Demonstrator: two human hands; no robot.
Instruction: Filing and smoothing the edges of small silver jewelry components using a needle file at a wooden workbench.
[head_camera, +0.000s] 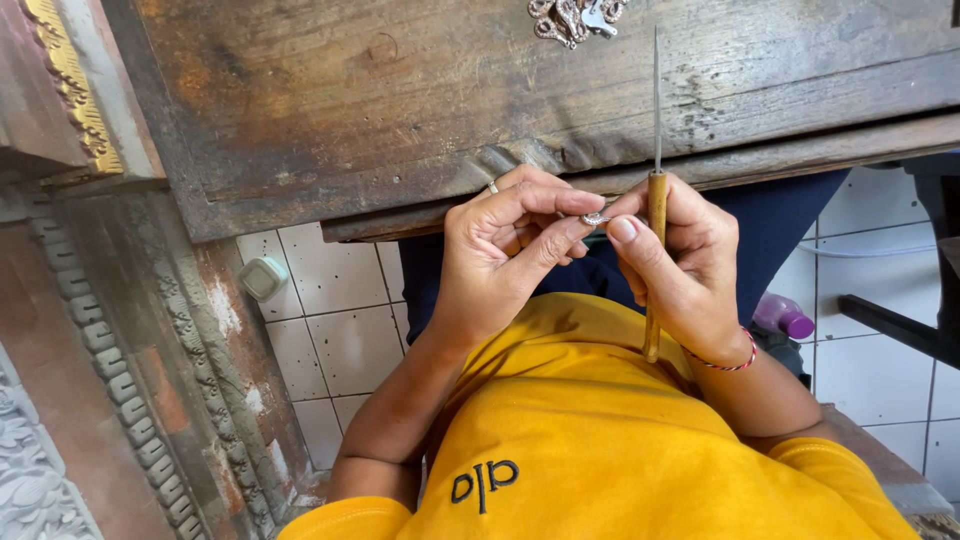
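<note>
At a worn, dark wooden workbench (400, 110), your left hand (500, 255) pinches a small silver ring-like piece of jewellery (594, 218) between thumb and forefinger, held in the air just below the bench edge and above your lap, while your right hand (680, 265) closes around a slim wooden-handled tool with a long thin metal shaft (656, 200), its thumb pressed against the piece; the shaft points up past the bench edge, and the far tip is too fine to read. To work it well, you would likely keep both hands touching so they steady each other, and hold the piece close to the bench edge for support. A cluster of ornate silver filigree parts (575, 18) lies on the bench top, well apart from your hands
</note>
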